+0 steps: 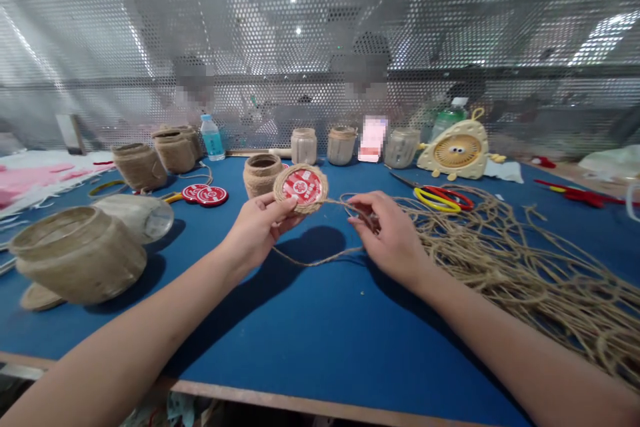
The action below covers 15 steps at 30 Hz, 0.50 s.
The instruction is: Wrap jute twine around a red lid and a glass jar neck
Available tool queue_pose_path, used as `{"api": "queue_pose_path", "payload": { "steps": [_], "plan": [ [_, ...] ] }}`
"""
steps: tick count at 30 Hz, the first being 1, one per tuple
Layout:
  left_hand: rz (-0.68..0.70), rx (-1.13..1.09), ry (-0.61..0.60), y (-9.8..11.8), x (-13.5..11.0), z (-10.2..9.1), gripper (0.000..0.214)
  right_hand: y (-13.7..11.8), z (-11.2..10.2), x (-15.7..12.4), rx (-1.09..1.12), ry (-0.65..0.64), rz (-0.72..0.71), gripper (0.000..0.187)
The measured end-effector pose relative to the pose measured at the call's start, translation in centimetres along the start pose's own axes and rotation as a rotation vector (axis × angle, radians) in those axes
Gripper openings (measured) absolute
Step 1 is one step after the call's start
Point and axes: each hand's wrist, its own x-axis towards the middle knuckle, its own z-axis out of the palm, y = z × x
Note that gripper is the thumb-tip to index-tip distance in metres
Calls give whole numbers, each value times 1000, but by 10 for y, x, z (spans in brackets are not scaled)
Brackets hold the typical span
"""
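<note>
My left hand (pixel 257 223) grips a round red-and-white lid (pixel 301 187), its rim wound with rings of jute twine. The lid's printed face is turned towards me, above the table. From its right edge a strand of twine (pixel 335 202) runs to my right hand (pixel 385 233), which pinches it between thumb and fingers. A slack loop of the same twine hangs below the lid and meets the right hand. Just behind the lid stands a twine-wrapped jar (pixel 261 175), partly covered by it. To the right of my right hand spreads a large heap of loose jute twine (pixel 500 267).
Yellow-and-red scissors (pixel 440 199) lie by the twine heap. At left are a bare glass jar (pixel 75 250), another on its side (pixel 143 217), wrapped jars (pixel 137 165) and red lids (pixel 213 195). A bottle (pixel 213 139), a phone (pixel 373 139) and a cheese-shaped fan (pixel 455 150) stand behind.
</note>
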Motion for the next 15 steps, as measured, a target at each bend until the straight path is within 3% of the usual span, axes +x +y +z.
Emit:
{"api": "queue_pose_path", "payload": {
  "steps": [3,8,11,15],
  "plan": [
    [46,-11,28,3,6,-6,19,12,-7,9,125,-18,323,15],
    [50,-4,15,2,7,-8,19,31,-24,25,478,170,762,33],
    [63,12,-17,1,6,-8,21,37,-34,31,537,130,843,43],
    [80,98,-20,0,4,-7,28,47,-37,31,456,104,796,38]
  ]
}}
